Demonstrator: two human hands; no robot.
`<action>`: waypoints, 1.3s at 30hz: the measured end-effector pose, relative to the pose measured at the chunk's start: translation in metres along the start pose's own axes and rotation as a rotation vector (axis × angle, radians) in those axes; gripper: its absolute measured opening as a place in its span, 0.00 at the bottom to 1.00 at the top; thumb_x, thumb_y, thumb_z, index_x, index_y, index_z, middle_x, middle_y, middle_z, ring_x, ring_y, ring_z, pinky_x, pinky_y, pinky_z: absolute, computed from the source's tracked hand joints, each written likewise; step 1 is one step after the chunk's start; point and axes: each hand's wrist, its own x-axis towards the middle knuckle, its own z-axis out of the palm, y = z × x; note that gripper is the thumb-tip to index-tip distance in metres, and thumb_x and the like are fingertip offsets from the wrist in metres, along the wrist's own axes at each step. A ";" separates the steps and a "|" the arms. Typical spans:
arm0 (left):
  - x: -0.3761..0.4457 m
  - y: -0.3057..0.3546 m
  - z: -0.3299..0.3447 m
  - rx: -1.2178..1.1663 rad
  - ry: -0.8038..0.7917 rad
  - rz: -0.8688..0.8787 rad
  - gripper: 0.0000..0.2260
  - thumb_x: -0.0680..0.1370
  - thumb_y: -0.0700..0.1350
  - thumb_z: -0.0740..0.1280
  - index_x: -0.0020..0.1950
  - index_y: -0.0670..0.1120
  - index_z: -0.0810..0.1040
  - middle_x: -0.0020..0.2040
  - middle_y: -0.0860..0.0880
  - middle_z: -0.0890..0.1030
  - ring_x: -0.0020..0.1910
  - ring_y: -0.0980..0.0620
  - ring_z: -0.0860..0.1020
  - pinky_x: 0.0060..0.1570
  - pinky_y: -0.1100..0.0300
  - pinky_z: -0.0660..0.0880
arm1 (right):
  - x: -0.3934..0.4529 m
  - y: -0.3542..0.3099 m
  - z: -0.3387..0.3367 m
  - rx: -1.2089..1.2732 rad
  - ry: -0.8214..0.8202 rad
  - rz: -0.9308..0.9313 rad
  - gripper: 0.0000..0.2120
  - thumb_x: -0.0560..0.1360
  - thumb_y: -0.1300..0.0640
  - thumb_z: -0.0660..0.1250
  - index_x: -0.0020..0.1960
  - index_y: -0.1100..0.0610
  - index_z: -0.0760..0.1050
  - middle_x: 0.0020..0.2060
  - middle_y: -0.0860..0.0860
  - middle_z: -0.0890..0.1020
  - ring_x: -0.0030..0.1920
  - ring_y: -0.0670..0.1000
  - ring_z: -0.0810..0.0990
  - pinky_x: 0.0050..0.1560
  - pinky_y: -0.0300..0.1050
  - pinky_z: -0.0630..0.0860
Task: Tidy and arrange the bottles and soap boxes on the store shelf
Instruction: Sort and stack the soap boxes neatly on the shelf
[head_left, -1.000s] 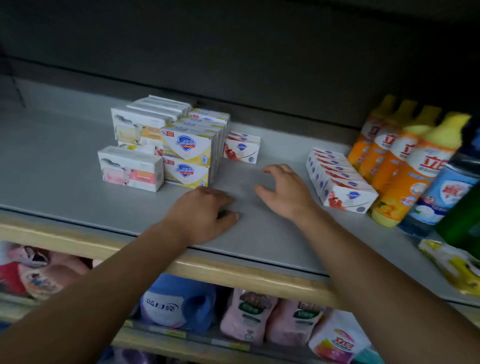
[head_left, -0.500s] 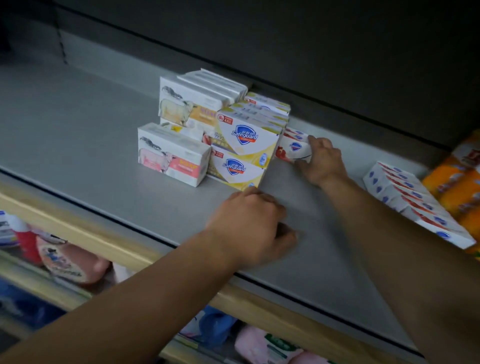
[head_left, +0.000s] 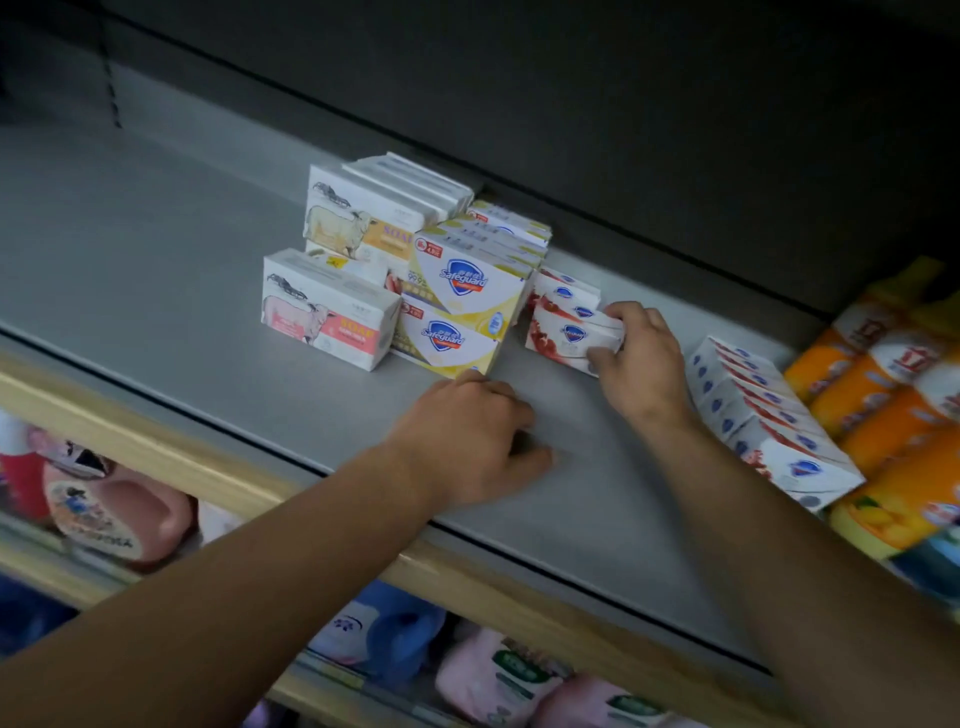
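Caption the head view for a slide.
Right hand grips a red-and-white soap box beside the yellow soap boxes; left hand rests on the shelf.

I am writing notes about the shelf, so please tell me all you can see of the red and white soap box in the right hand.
The red and white soap box is a small cardboard carton, white with a red picture at its left end and a blue shield logo. It looks closed and undamaged. It is tilted, near the grey shelf, just right of the yellow soap boxes. The right hand grips its right end, fingers on top, thumb below. A similar box lies right behind it.
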 end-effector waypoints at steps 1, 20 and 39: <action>0.000 0.001 -0.001 -0.036 0.000 -0.015 0.22 0.74 0.65 0.56 0.52 0.50 0.77 0.53 0.49 0.79 0.58 0.46 0.75 0.58 0.53 0.72 | -0.013 -0.001 -0.011 0.019 0.004 0.005 0.23 0.71 0.59 0.71 0.65 0.53 0.73 0.59 0.54 0.76 0.58 0.57 0.75 0.57 0.44 0.69; -0.011 0.062 -0.008 -1.364 0.191 -0.273 0.09 0.76 0.40 0.70 0.55 0.41 0.80 0.39 0.46 0.85 0.39 0.49 0.83 0.35 0.58 0.80 | -0.174 0.001 -0.092 0.728 -0.125 0.123 0.39 0.71 0.63 0.75 0.74 0.41 0.61 0.70 0.45 0.70 0.63 0.43 0.76 0.61 0.46 0.78; -0.028 0.077 -0.011 -0.975 0.189 -0.208 0.25 0.78 0.57 0.62 0.44 0.33 0.71 0.27 0.42 0.73 0.23 0.49 0.69 0.23 0.63 0.67 | -0.171 0.006 -0.091 0.724 -0.081 0.452 0.33 0.76 0.30 0.50 0.41 0.56 0.80 0.23 0.49 0.79 0.23 0.45 0.76 0.36 0.41 0.71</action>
